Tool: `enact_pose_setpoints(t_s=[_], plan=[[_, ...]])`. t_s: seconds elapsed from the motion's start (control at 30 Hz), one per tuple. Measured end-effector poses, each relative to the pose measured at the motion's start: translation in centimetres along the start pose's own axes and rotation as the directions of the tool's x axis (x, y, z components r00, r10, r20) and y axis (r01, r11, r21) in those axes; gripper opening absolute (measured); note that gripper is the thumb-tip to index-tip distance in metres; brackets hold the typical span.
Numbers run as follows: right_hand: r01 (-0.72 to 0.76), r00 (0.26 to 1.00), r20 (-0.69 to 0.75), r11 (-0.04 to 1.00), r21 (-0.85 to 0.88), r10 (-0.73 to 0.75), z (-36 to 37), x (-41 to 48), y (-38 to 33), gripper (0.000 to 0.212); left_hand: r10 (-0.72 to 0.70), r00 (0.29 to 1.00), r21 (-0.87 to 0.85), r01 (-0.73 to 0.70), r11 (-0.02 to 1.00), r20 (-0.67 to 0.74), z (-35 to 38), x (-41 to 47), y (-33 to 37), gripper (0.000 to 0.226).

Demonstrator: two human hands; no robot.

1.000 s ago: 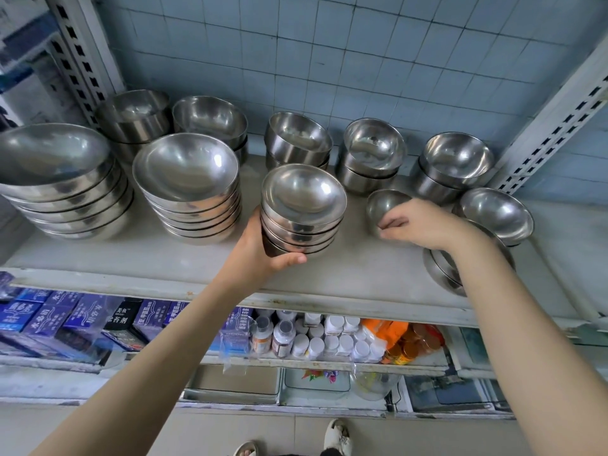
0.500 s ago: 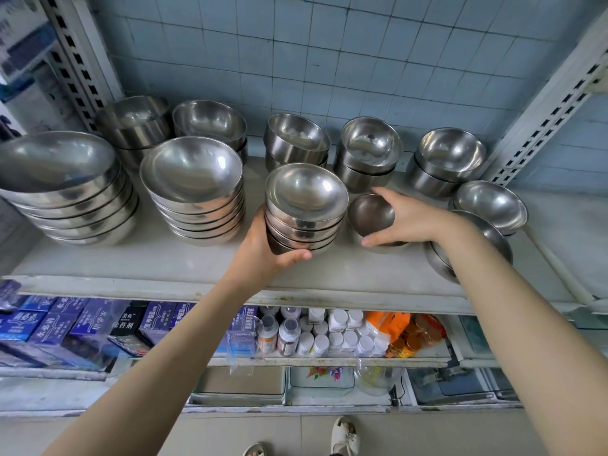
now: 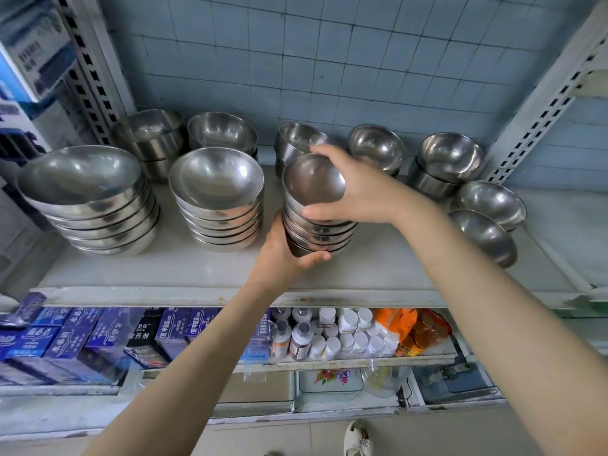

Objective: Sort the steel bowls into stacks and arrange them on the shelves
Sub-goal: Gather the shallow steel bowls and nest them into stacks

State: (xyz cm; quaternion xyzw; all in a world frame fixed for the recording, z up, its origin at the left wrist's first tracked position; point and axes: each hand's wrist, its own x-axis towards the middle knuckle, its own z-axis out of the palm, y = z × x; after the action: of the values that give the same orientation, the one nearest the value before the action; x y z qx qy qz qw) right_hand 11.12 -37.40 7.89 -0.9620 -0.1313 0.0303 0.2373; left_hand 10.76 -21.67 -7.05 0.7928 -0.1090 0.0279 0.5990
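A small steel bowl (image 3: 312, 181) sits on top of the middle stack of bowls (image 3: 317, 236) on the white shelf (image 3: 197, 271). My right hand (image 3: 358, 189) grips that bowl by its right rim, thumb at the front. My left hand (image 3: 284, 255) holds the stack at its lower left side. Left of it stand a medium stack (image 3: 217, 205) and a large stack (image 3: 92, 202). Deeper bowls (image 3: 450, 159) stand in pairs along the back wall.
Two tilted bowls (image 3: 487, 222) lean at the shelf's right end. A slotted upright (image 3: 543, 103) rises at the right, another at the left. Below, blue boxes (image 3: 65, 337) and white-capped bottles (image 3: 332, 334) fill the lower shelf. A shoe shows on the floor.
My right hand lifted the small bowl from the shelf, carried it left and set it onto the middle stack. My left hand stayed on the stack.
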Motion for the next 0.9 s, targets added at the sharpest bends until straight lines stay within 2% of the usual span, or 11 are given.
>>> enact_pose_setpoints(t_s=[0.2, 0.3, 0.43, 0.67, 0.9], plan=[[-0.03, 0.999, 0.032, 0.998, -0.055, 0.032, 0.3, 0.3, 0.6, 0.112, 0.023, 1.0, 0.01, -0.023, 1.0, -0.013, 0.1, 0.2, -0.2, 0.101], [-0.037, 0.998, 0.055, 0.999, -0.011, 0.038, 0.3, 0.3, 0.8, 0.119, 0.031, 0.999, 0.046, -0.029, 0.999, -0.035, 0.3, 0.2, -0.3, 0.113], [-0.032, 0.998, 0.053, 0.998, 0.046, 0.029, 0.4, 0.4, 1.4, 0.124, 0.043, 0.998, 0.029, -0.041, 0.999, -0.046, 0.2, 0.1, -0.3, 0.117], [0.0, 0.999, 0.05, 0.999, 0.044, -0.002, 0.2, 1.3, 1.7, 0.112, 0.025, 0.998, -0.046, -0.028, 0.999, -0.053, 0.2, 0.1, -0.3, 0.099], [-0.024, 0.997, 0.076, 0.993, 0.113, 0.015, 0.3, 1.5, 2.3, 0.117, -0.021, 0.999, -0.042, 0.019, 0.999, -0.043, 0.1, -0.2, 0.0, 0.092]])
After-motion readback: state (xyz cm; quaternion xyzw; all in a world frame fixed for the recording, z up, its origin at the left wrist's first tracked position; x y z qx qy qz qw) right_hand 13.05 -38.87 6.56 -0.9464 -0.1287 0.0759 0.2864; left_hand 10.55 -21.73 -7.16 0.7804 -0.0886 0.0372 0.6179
